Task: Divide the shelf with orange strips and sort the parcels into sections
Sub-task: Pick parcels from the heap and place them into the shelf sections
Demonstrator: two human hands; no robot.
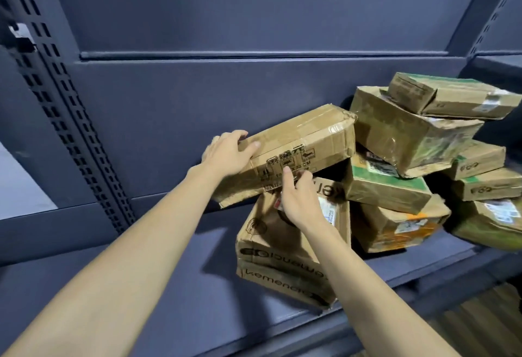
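A long flat cardboard parcel (299, 141) lies tilted on top of a brown printed box (282, 246) on the dark blue shelf (158, 266). My left hand (228, 153) grips the parcel's left end, thumb over its front face. My right hand (302, 201) holds the parcel's lower front edge with curled fingers. Its right end leans against a pile of several taped parcels (409, 136). No orange strips are in view.
A perforated upright post (59, 96) stands at the left, and another (497, 14) at the far right. The shelf's back panel (226, 17) rises behind the parcels. The shelf's front lip (367, 325) runs diagonally at the bottom right, with a lower level beneath it.
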